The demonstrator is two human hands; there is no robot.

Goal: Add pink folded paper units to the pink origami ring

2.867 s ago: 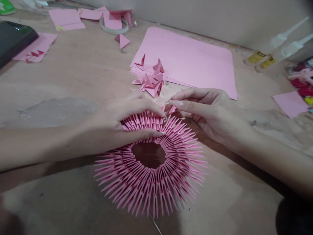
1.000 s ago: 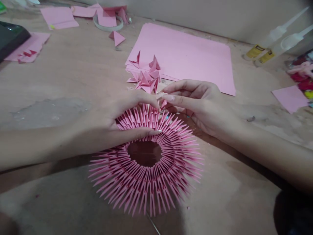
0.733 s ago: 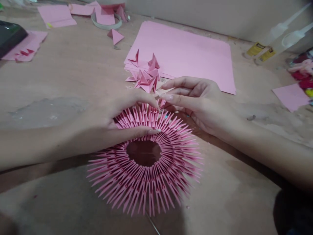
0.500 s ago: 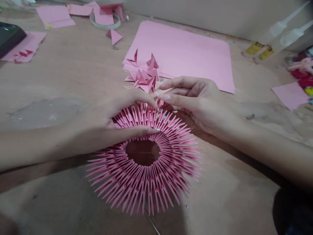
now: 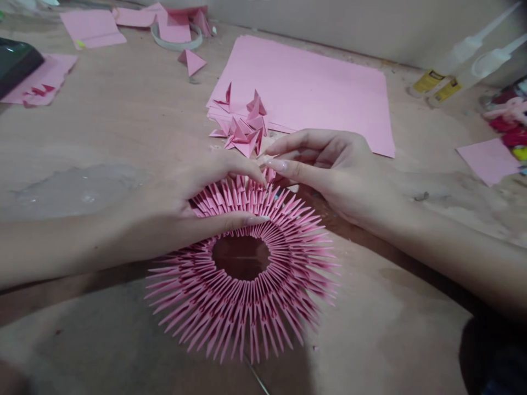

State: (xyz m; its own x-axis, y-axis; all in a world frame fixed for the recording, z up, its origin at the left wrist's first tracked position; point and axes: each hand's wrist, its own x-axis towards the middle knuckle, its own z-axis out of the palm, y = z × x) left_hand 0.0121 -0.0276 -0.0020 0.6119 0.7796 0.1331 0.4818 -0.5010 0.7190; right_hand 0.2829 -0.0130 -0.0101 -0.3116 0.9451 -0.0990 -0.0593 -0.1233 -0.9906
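A ring of folded pink paper pieces (image 5: 255,307), spiky all round its outer edge, lies on the table with a round hole in its middle. My left hand (image 5: 206,197) grips its far-left part, thumb over the inner rows and fingers at the outer tips. At the ring's far edge, my right hand (image 5: 325,164) has its thumb and index finger close together beside a small folded pink piece (image 5: 269,175). The fingertips partly hide that piece and its contact with the ring. Just beyond the hands sits a heap of loose folded pink triangles (image 5: 245,129).
A stack of pink paper sheets (image 5: 321,93) lies behind the heap. A tape roll (image 5: 177,41), pink scraps (image 5: 94,27) and a dark device (image 5: 16,63) are at back left. Two bottles with long nozzles (image 5: 444,82) stand at back right, near a pink square (image 5: 489,159).
My right hand's fingers have shifted very slightly at the ring's far edge. My left hand and the ring stay practically where they were.
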